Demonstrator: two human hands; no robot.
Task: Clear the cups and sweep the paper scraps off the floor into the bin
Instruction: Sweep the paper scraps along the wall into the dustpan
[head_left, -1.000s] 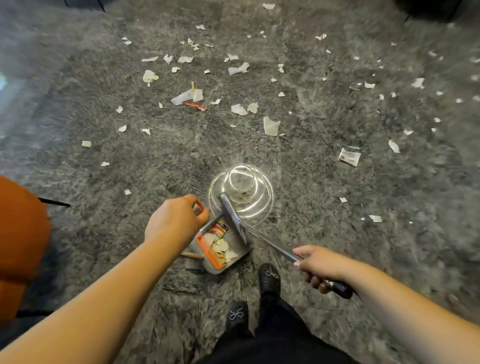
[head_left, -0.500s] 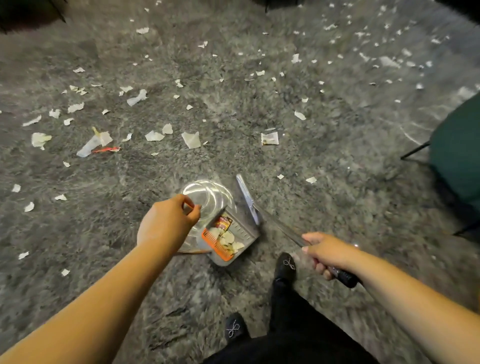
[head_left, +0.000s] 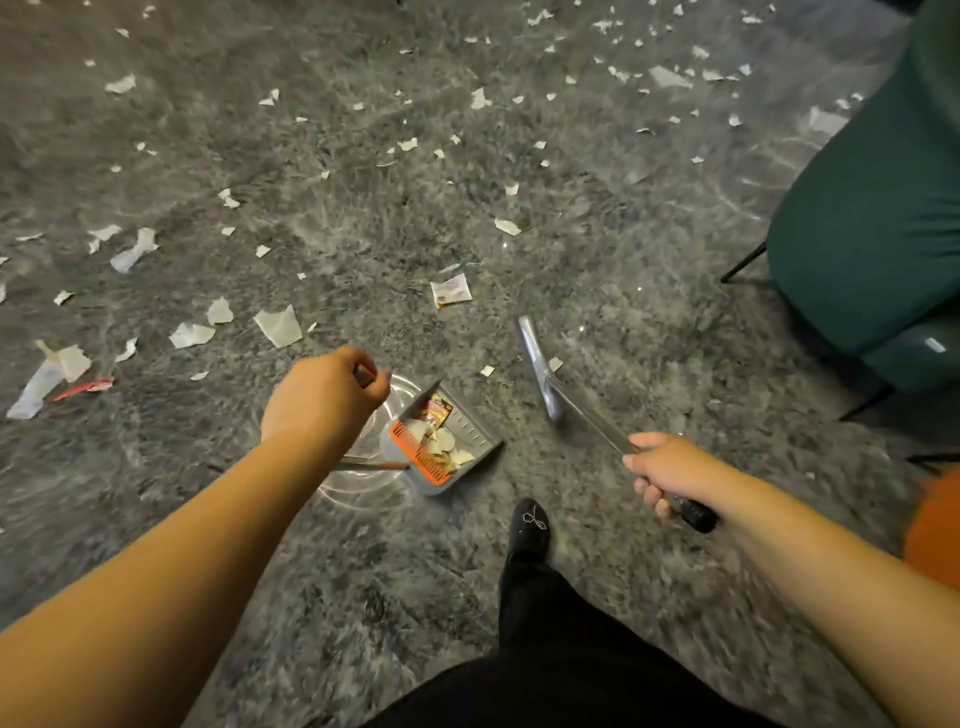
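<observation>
- A grey shaggy carpet (head_left: 597, 270) covers the whole floor; its pile lies in uneven swirls, and light catches it in pale streaks.
- A dark green upholstered chair (head_left: 878, 218) stands at the right edge on thin black legs (head_left: 744, 264).
- An orange rounded shape (head_left: 935, 525) shows at the lower right edge, too cropped to identify.

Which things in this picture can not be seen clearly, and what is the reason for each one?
- Dustpan handle top, head view: the left hand curls round it and hides it.
- Broom head: motion blur; its bristles cannot be told.
- Broom handle end, head view: covered by the right hand.
- Contents of the dustpan: scraps and a wrapper, too small to read.
- Green chair: cut off by the right edge.
- The bin and cups: not in view.
</observation>
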